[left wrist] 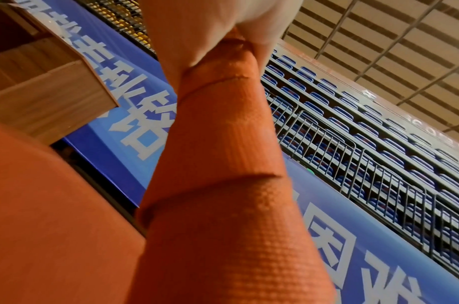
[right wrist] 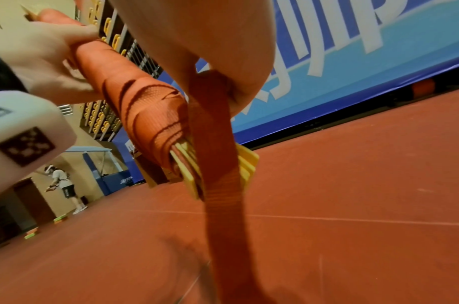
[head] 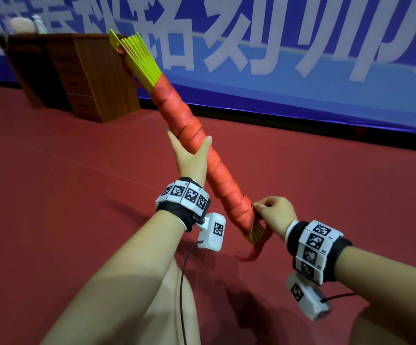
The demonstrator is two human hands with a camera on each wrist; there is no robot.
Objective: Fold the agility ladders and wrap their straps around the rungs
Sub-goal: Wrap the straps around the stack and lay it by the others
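Woven orange strap point(right wrist: 218, 164) round flat yellow rungs point(head: 139, 58)

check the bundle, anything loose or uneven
Yes: the yellow rungs fan apart at the unwrapped far end instead of lying flush, and the strap tail hangs loose past the near end, pinched by the right hand. The left hand grips mid-bundle.

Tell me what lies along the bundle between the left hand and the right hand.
Only strap-wrapped bundle: in the head view, orange strap coils run unbroken from the left hand down to the right hand.
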